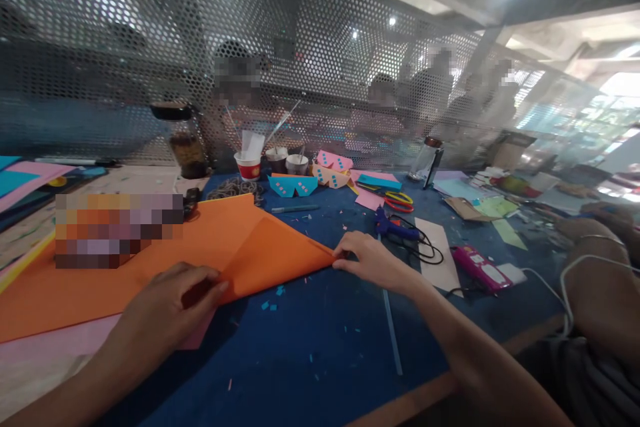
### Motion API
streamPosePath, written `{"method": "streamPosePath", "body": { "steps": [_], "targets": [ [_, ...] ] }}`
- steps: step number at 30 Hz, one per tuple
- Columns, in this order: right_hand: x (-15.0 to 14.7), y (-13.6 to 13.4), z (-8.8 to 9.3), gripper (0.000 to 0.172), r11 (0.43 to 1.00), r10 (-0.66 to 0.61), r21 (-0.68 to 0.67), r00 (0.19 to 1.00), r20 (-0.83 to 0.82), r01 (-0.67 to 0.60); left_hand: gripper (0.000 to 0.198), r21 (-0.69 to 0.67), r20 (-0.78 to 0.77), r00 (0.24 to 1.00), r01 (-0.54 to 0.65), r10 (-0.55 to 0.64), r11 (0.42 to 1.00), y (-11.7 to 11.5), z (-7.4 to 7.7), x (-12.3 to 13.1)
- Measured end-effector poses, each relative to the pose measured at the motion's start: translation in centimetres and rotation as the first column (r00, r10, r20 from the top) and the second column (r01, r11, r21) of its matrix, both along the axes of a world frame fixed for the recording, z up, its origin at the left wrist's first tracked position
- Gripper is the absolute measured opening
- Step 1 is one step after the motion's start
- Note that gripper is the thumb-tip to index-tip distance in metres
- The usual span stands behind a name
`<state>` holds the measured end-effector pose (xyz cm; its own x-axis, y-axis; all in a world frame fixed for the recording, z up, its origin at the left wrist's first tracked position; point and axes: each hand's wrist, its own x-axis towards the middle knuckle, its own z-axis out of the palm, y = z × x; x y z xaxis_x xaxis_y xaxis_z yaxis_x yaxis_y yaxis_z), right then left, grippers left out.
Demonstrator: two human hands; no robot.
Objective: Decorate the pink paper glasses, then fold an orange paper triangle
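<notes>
A large sheet of orange paper point(200, 240) spreads across the left half of the table, its right end drawn up into a folded point. My left hand point(185, 297) has its thumb and fingers closed on the paper's near edge. At the pointed right corner, my right hand point(365, 257) pinches the paper between thumb and fingertips. Pink paper point(200, 333) shows from beneath the orange sheet. Small blue paper scraps point(269, 305) lie on the table just in front of it.
Beyond my right hand are a blue glue gun point(397, 225), a glue stick point(393, 333) and a pink device point(483, 268) with cables. Paper cups point(249, 165), folded paper pieces point(293, 185) and a jar point(187, 147) line the perforated metal screen point(310, 67). Another person's arm point(595, 280) is at right.
</notes>
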<state>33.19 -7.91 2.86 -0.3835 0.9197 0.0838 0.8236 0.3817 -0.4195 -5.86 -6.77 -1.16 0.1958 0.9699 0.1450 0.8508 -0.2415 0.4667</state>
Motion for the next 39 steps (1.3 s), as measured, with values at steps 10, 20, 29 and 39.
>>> {"method": "streamPosePath", "body": {
  "steps": [10, 20, 29, 39],
  "targets": [
    [0.1, 0.1, 0.1, 0.009, 0.99, -0.141, -0.037, 0.989, -0.04, 0.139, 0.058, 0.03, -0.06, 0.998, 0.014, -0.013, 0.999, 0.9, -0.8, -0.8],
    [0.5, 0.2, 0.1, 0.003, 0.982, -0.178, -0.069, 0.984, -0.034, 0.175, 0.06, -0.006, -0.075, 0.996, -0.041, 0.041, 0.999, 1.6, -1.9, -1.8],
    [0.5, 0.1, 0.6, 0.009, 0.977, -0.177, -0.129, 0.984, -0.037, 0.171, 0.061, -0.15, -0.142, 0.99, -0.013, -0.008, 0.989, 1.1, -1.8, -1.9],
    [0.3, -0.1, 0.3, 0.012, 0.972, -0.198, -0.132, 0.98, -0.018, 0.194, 0.06, -0.133, -0.162, 0.986, -0.054, 0.032, 0.99, 0.9, -0.2, -0.6]
  ]
}}
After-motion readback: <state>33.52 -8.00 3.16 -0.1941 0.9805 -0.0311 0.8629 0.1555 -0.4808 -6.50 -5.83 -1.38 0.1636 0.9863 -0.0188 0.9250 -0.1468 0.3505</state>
